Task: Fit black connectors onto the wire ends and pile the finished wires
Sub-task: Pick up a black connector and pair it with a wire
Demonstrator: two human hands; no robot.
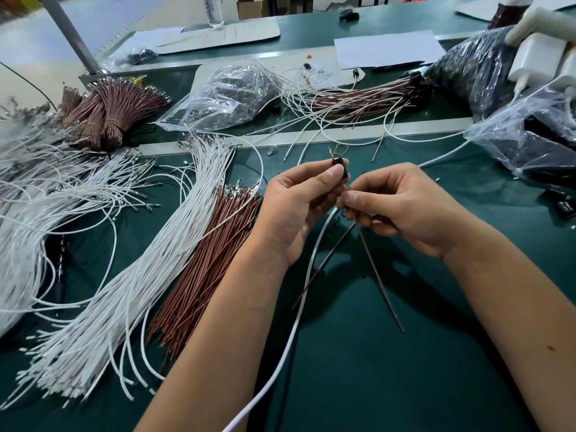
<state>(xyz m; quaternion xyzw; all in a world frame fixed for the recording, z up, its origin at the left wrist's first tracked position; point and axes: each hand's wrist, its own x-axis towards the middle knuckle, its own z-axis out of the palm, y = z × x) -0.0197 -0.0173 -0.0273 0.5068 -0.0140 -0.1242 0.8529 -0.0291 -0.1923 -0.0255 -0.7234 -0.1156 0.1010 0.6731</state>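
- Head view: the left hand (299,201) pinches a small black plastic connector (340,166) between thumb and forefinger, the housing standing just above the thumb tip.
- The right hand (402,207) has its fingers curled, thumb pressed to forefinger on the ends of two thin brown insulated wires (378,275), right under the connector; the wires hang down below the fingers and cross.
- A thick white cable (307,275) also runs up toward the fingertips; whether either hand grips it I cannot tell.
- Judgement: the connector looks light, hard and easily dropped, so it wants a firm sideways pinch on its body.
- The wires look limp and springy; hold them close behind the tip, or they will likely buckle on insertion.
- Loose white wire bundles (162,275) and brown ones (202,275) lie left of the left hand on the green bench mat (436,353).
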